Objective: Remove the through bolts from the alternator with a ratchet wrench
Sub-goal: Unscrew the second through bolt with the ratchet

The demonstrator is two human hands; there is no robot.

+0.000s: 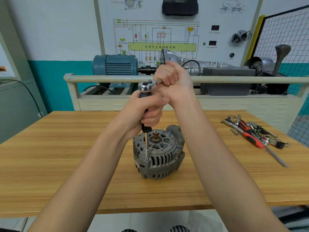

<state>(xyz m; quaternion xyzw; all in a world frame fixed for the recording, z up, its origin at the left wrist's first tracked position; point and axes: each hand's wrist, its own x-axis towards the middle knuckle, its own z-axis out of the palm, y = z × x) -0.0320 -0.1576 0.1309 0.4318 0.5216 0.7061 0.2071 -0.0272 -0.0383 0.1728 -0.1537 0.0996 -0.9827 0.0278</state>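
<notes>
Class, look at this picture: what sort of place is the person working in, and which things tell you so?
Probably an automotive training workshop. A white wall board with a coloured wiring diagram stands behind a blue electric motor coupled to a silver gearbox, and a grey ribbed alternator sits on a wooden bench beside loose hand tools.

Two bare forearms are showing no sleeves; the left hand (142, 111) and right hand (173, 79) are wearing no gloves.

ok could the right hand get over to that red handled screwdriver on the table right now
Probably not right away: the right hand grips the ratchet wrench handle. Once it lets go, nothing blocks the way to the red-handled screwdriver.
</notes>
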